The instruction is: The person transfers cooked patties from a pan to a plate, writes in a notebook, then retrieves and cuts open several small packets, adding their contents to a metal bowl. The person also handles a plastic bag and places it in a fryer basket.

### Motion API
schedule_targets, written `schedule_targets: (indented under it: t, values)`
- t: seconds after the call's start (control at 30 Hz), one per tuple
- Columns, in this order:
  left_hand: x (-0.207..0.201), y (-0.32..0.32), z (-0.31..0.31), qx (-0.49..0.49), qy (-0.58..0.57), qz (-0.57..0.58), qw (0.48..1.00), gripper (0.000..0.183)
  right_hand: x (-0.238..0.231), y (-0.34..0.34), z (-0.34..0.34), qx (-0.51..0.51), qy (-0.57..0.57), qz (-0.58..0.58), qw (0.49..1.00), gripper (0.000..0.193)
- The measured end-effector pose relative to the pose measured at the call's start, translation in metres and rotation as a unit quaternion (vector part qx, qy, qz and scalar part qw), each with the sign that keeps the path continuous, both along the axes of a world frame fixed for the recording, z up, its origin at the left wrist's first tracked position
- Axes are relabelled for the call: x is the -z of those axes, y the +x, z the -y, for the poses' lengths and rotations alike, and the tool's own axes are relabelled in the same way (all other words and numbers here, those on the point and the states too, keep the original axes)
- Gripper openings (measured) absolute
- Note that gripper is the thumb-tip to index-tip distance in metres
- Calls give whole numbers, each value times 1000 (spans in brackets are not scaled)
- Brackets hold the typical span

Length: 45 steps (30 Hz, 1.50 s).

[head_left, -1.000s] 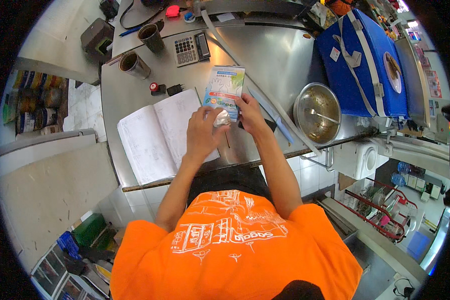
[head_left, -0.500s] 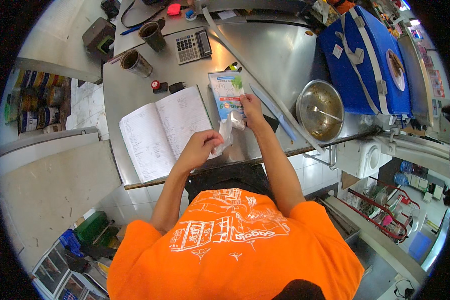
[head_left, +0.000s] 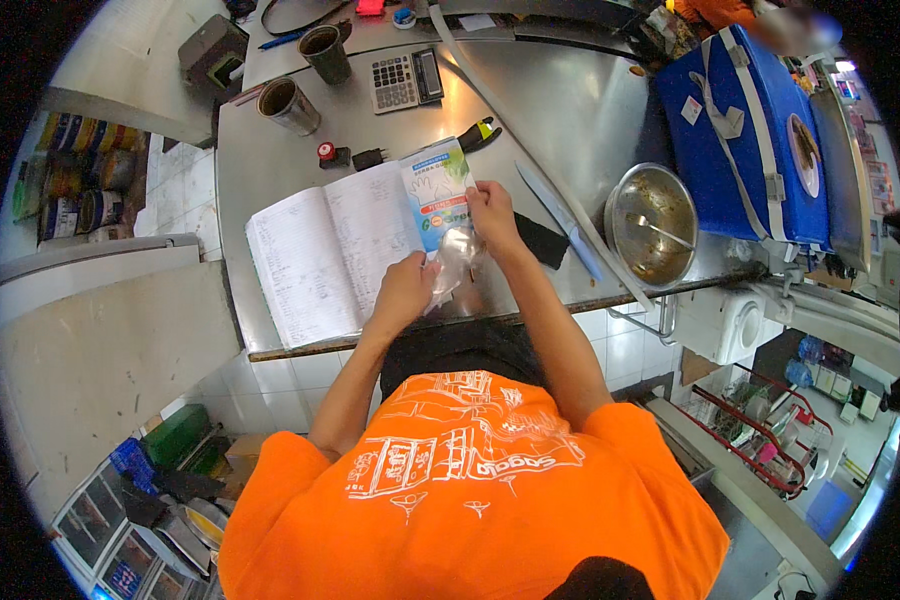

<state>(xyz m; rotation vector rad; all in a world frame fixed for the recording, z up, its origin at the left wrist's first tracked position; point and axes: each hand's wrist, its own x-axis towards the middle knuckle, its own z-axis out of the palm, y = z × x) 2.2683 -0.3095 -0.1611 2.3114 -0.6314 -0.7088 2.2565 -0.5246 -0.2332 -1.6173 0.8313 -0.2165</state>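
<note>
Between my hands, over the table's near edge, is a flat blue, white and green packet (head_left: 435, 190) with a hand outline printed on it, seemingly disposable gloves. My right hand (head_left: 494, 215) is closed on the packet's right edge. Shiny clear plastic (head_left: 459, 252) bunches out at its lower end. My left hand (head_left: 404, 288) pinches that plastic at its left side, fingertips partly hidden. To the left, an open notebook (head_left: 310, 265) with handwritten pages lies under the packet's left edge. A black flat object (head_left: 541, 241) rests right of my right hand.
A knife (head_left: 560, 222) lies beside a long pale strip (head_left: 515, 130). Farther right are a metal bowl (head_left: 625, 230) with a spoon and a blue insulated box (head_left: 715, 150). A calculator (head_left: 395, 85), two metal cups (head_left: 288, 108), a stamp (head_left: 332, 155) and green-black pliers (head_left: 480, 134) stand farther back.
The packet has tilted and shifted left over the notebook's edge. My left hand has come up to the clear plastic, which is now spread between both hands. The view has shifted slightly.
</note>
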Motion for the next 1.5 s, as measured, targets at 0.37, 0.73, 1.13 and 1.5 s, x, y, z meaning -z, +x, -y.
schedule_targets:
  t: [0.37, 0.73, 1.13, 1.5]
  values:
    - [-55, -64, -13, 147, -100, -160, 971, 31, 12, 10, 75, 87, -105, 14, 991, 44]
    - [-9, 42, -60, -266, -196, 18, 944, 27, 7, -29, 2, -241, -564, -87, 785, 31]
    - [3, 50, -11, -289, -438, -361, 771, 72, -66, -29, -34, -232, -56, 56, 970, 52]
    - [16, 48, -9, -274, -518, -377, 717, 51, -99, -53, -14, -7, 135, 153, 979, 18]
